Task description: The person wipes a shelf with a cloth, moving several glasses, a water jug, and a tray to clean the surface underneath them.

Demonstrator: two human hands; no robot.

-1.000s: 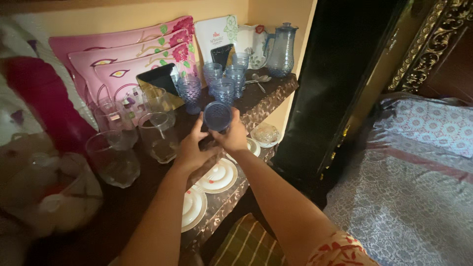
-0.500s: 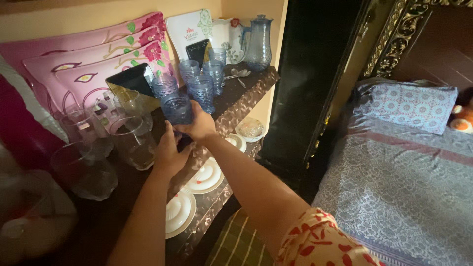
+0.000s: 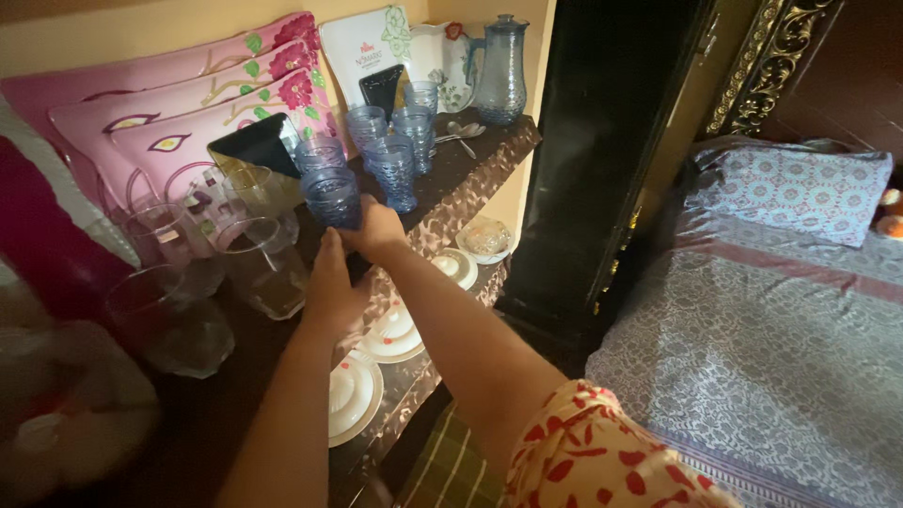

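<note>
Both hands on one textured blue glass tumbler (image 3: pixel 331 198) — right hand (image 3: pixel 378 231) gripping its side, left hand (image 3: pixel 331 282) cupped under it. Tumbler's upright over the dark shelf (image 3: pixel 451 179), just beside the other blue tumblers (image 3: pixel 393 150) and clear glass mugs (image 3: pixel 259 259).

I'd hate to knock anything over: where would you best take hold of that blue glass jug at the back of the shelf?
By its handle, I would judge. The blue glass jug stands upright with the handle on its left side, facing the blue tumblers. Coming from the front over the spoons looks safest, since a dark cabinet crowds its right side.
</note>
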